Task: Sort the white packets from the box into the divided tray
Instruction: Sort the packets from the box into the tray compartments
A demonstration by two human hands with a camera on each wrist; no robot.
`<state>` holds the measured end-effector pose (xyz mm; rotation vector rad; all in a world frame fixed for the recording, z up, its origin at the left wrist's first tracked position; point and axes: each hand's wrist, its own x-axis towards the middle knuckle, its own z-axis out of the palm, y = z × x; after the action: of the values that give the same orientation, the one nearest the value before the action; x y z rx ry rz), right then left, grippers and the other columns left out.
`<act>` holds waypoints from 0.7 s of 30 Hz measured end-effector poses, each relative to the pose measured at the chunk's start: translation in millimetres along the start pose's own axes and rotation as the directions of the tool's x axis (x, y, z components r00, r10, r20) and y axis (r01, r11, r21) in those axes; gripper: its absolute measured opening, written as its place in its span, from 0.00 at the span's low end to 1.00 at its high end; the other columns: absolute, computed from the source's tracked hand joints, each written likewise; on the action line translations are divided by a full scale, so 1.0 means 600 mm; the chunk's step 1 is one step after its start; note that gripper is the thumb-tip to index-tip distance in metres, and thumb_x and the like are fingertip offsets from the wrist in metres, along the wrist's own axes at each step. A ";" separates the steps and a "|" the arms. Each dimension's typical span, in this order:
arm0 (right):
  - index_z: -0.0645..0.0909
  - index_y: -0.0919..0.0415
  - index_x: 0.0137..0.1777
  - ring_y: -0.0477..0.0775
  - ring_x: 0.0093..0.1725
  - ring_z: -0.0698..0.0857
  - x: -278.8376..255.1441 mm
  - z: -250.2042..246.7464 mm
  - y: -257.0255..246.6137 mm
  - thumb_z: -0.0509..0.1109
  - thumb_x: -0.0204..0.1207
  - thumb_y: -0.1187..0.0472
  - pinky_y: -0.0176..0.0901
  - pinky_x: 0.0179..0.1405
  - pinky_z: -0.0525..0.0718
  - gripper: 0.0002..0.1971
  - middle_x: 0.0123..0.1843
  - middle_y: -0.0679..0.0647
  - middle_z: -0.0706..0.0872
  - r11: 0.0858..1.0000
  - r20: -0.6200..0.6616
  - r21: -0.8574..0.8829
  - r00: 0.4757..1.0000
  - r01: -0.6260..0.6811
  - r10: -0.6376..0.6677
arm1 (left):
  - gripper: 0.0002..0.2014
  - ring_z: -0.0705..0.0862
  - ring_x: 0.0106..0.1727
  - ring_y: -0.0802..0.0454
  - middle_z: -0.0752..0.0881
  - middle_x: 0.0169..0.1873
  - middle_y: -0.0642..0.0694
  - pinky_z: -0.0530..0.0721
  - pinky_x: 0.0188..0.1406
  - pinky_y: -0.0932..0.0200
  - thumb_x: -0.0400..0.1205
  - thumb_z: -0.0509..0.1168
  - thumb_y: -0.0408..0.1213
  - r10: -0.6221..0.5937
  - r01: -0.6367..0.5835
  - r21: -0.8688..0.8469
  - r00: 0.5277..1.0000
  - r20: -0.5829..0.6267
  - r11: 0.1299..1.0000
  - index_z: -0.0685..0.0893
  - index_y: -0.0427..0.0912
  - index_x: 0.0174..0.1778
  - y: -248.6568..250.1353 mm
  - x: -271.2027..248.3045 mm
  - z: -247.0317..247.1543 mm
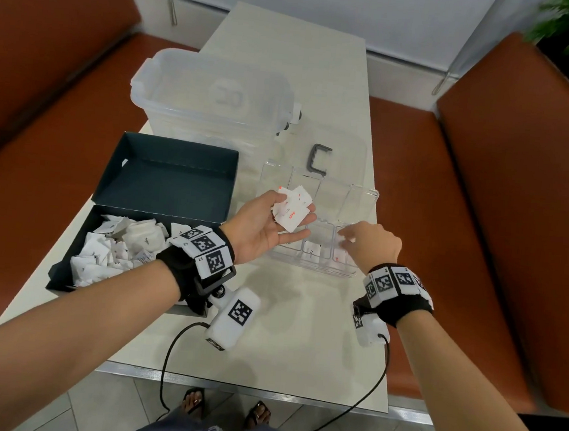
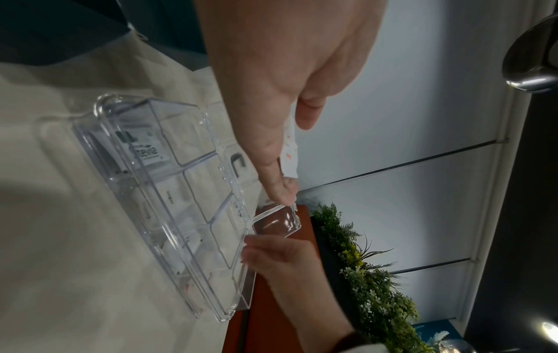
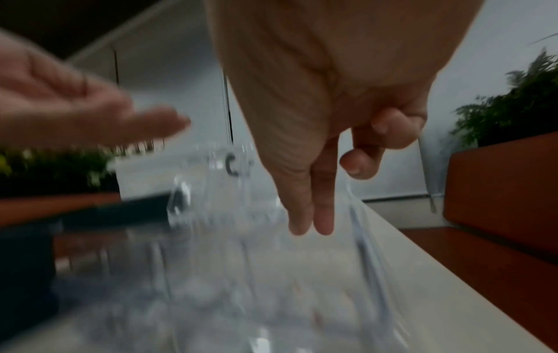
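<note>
My left hand (image 1: pixel 268 224) lies palm up over the clear divided tray (image 1: pixel 375 193), with several white packets with red print (image 1: pixel 292 212) lying on its straight fingers. My right hand (image 1: pixel 351 239) hovers over the tray's near right compartment; its first two fingers (image 3: pixel 311 222) point down and nothing shows between them. One white packet (image 1: pixel 311 253) lies in a near compartment and a red-printed one (image 1: pixel 339 256) in the compartment to its right. The left wrist view shows a packet printed "stevia" (image 2: pixel 148 149) in another compartment. The dark box (image 1: pixel 64 275) at the left holds a heap of white packets (image 1: pixel 115 245).
The box's open lid (image 1: pixel 169 177) lies flat behind it. A large clear storage bin (image 1: pixel 214 95) stands at the back, and a clear lid with a grey handle (image 1: pixel 319 158) lies behind the tray. Brown bench seats (image 1: pixel 484 198) flank the white table (image 1: pixel 301 320).
</note>
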<state>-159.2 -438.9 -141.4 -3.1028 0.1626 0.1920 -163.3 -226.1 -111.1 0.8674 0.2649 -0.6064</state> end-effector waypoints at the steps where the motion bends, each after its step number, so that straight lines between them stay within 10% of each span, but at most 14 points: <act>1: 0.84 0.40 0.59 0.50 0.41 0.84 -0.006 -0.015 -0.002 0.64 0.80 0.50 0.36 0.33 0.72 0.12 0.51 0.44 0.89 0.997 -0.061 0.082 0.998 -0.008 0.013 | 0.16 0.87 0.62 0.40 0.85 0.63 0.31 0.88 0.55 0.44 0.88 0.50 0.33 -0.002 0.002 -0.006 1.000 0.004 1.000 0.75 0.33 0.68 0.001 -0.001 -0.001; 6: 0.85 0.44 0.55 0.43 0.41 0.86 -0.045 -0.069 -0.055 0.69 0.77 0.46 0.40 0.37 0.84 0.10 0.43 0.43 0.89 0.715 -0.184 0.686 0.983 0.136 -0.011 | 0.16 0.86 0.61 0.41 0.84 0.64 0.33 0.87 0.56 0.45 0.88 0.52 0.25 0.055 -0.057 0.092 0.998 0.026 0.994 0.75 0.34 0.71 -0.006 0.000 0.003; 12: 0.84 0.58 0.52 0.41 0.24 0.84 -0.057 -0.068 -0.086 0.77 0.73 0.63 0.32 0.24 0.83 0.09 0.33 0.54 0.86 0.446 -0.114 0.893 0.991 0.070 0.073 | 0.16 0.90 0.45 0.50 0.88 0.53 0.41 0.90 0.40 0.57 0.84 0.62 0.22 0.164 -0.161 0.190 0.986 -0.001 0.969 0.79 0.42 0.64 -0.016 -0.004 0.004; 21: 0.87 0.58 0.48 0.41 0.26 0.85 -0.057 -0.075 -0.081 0.75 0.74 0.63 0.30 0.30 0.85 0.04 0.35 0.55 0.88 0.455 -0.134 0.885 0.990 0.098 0.046 | 0.11 0.91 0.44 0.43 0.91 0.44 0.37 0.91 0.40 0.49 0.89 0.58 0.35 0.104 -0.102 0.118 0.994 -0.015 0.988 0.83 0.37 0.60 -0.018 -0.017 0.003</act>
<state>-182.3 -388.4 -91.3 -2.0169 0.1486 -0.1050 -177.9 -228.4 -112.1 0.9955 0.2038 -0.5203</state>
